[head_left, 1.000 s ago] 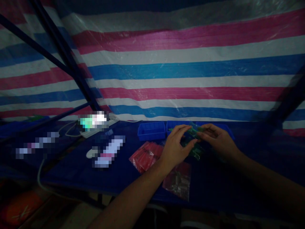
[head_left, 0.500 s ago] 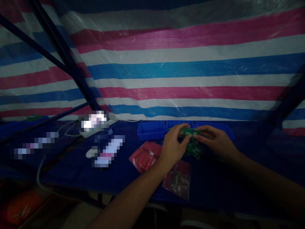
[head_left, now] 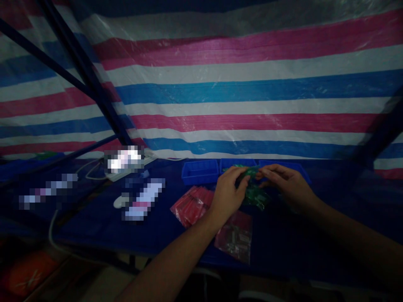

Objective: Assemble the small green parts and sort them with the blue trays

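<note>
My left hand (head_left: 227, 193) and my right hand (head_left: 286, 183) meet above a dark blue table, fingers pinched from both sides on a small green piece (head_left: 250, 170). Below them lies a pile of green pieces in a clear bag (head_left: 256, 197). The light is dim and what the green pieces are cannot be made out. A red packet (head_left: 192, 205) lies just left of my left hand, and a pinkish clear bag of small parts (head_left: 235, 235) lies under my left wrist.
Blue plastic bins (head_left: 200, 172) stand in a row at the table's back, against a striped pink, white and blue tarp (head_left: 239, 96). A white power strip with cable (head_left: 132, 170) and a white mouse (head_left: 118, 202) lie at the left. Dark metal poles (head_left: 88, 79) slant at the left.
Both hands have drawn slightly closer and lifted the green piece a little toward the bins; the pinch tightened. Nothing else on the table moved.
</note>
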